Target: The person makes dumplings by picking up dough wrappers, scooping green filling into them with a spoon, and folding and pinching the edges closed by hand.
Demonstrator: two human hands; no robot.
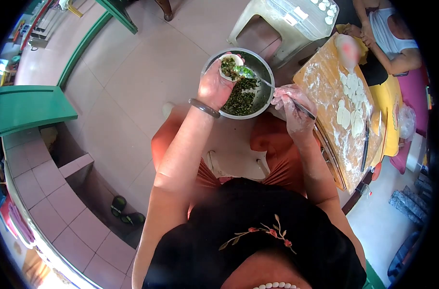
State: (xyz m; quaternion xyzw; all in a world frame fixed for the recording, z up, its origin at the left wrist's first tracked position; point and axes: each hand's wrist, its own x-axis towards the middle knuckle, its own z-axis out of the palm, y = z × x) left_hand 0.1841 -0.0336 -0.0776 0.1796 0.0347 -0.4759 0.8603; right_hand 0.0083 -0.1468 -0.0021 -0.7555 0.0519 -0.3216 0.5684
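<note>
Pinching a spoon (265,83) by its handle, the grip of the right hand (296,107) is just right of a metal bowl (270,70). The left hand (215,86) cups a round wrapper (238,60), holding green filling (227,67), over the bowl; the spoon's tip meets the filling. Chopped greens (239,102) lie inside the bowl. Rightward, dough rounds (356,123) lie on a floured wooden tabletop (320,72); farther is a pale stool (255,19).

Head cam, fwd/down over hands (218,87)

Bowl (269,70): I am seeing shiny, smooth metal.
Board (320,72): showing matt, floury wood.
Stool (258,12): looking like smooth plastic.
Door (32,108): gleaming with glossy green.
</note>
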